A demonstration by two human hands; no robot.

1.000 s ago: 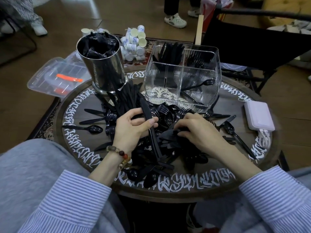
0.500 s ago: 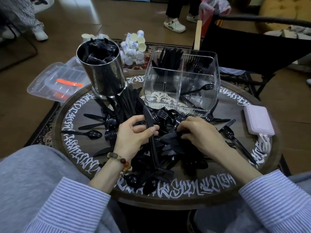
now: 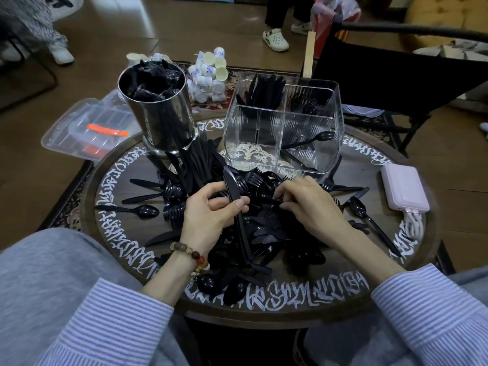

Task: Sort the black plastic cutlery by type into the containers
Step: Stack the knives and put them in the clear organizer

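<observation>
The left hand [image 3: 211, 215] holds a knife [image 3: 236, 207], its long axis running up-frame toward the clear container [image 3: 335, 143]; the right hand [image 3: 309, 207] pinches into the pile [image 3: 266, 228].

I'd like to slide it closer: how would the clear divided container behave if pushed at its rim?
The clear divided container looks light: thin plastic, few pieces inside. It stands tall, with knives upright at the back, so a rim push might tip it. Pushing low probably slides it.

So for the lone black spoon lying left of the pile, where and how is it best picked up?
Judging by its pose, pinch the spoon by its thin handle, coming from above with the left hand. It lies flat, apart from the pile, handle pointing left with bare table around it; the bowl looks harder to pinch.
</observation>
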